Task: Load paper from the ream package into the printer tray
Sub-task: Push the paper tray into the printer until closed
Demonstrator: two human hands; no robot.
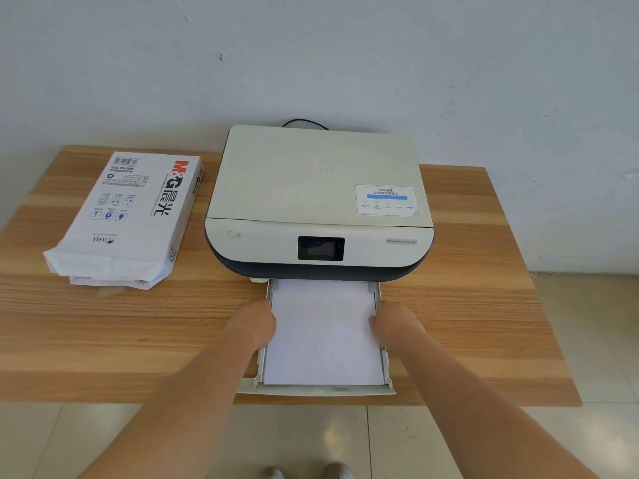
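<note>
A white printer (pixel 318 198) stands at the back middle of a wooden table. Its paper tray (pixel 320 389) is pulled out toward me, and a stack of white paper (pixel 323 333) lies flat in it. My left hand (pixel 254 323) rests against the left edge of the stack, fingers curled at the tray's side. My right hand (pixel 394 323) presses the right edge in the same way. Left of the printer lies the white ream package (pixel 129 216), its near end torn open.
The wooden table (pixel 466 305) stands against a pale wall, its front edge just under the tray's lip. A black cable (pixel 304 122) runs out behind the printer. Tiled floor and the tips of two shoes (pixel 306 471) show below.
</note>
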